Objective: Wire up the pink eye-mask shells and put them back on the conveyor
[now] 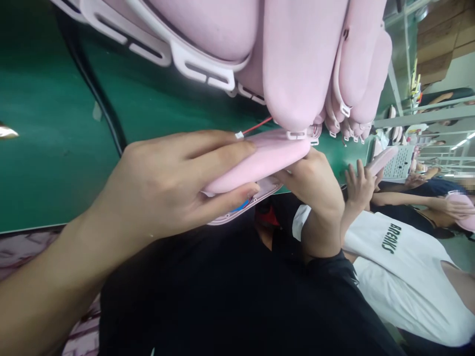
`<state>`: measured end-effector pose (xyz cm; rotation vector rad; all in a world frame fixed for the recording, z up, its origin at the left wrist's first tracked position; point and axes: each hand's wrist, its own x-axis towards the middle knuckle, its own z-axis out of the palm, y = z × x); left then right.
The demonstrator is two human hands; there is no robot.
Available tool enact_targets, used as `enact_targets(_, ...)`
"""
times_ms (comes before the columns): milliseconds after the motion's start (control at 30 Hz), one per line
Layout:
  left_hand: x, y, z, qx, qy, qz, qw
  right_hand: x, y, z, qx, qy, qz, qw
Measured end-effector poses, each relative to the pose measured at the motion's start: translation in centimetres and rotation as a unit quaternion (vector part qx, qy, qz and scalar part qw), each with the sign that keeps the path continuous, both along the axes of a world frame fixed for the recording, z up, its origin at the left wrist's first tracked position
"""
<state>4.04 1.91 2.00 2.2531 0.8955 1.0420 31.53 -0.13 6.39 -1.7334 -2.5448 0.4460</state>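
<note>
My left hand (174,183) grips a pink plastic shell (274,155) from the left, fingers along its top and thumb under it. My right hand (315,183) holds the same shell from the right end. Below the shell sits a matching pink base piece (260,190) with something blue showing inside. A thin red wire with a white connector (241,134) lies just above my left fingertips.
A heap of pink shells (297,54) lies on the green belt (44,123), with a black cable (96,94) across it. Beside me a person in a white shirt (401,267) raises a hand (358,185) near another pink part. Shelves and cartons stand far right.
</note>
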Motion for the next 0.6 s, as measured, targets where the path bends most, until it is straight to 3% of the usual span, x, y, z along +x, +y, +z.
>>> enact_targets(267, 0.3, 0.0, 0.0, -0.071, 0.008, -0.001, 0.997, 1.1, -0.8, -1.2, 0.149, 0.092, 0.059, 0.983)
enact_targets(433, 0.1, -0.2, 0.0, -0.021, 0.009, 0.012, 1.000, 0.9, 0.0, -0.6, 0.129, 0.080, 0.077, 0.985)
enact_targets(600, 0.0, -0.2, -0.2, -0.021, 0.027, 0.015, 0.999, -0.4, 0.5, 0.5, 0.069, -0.007, -0.003, 0.998)
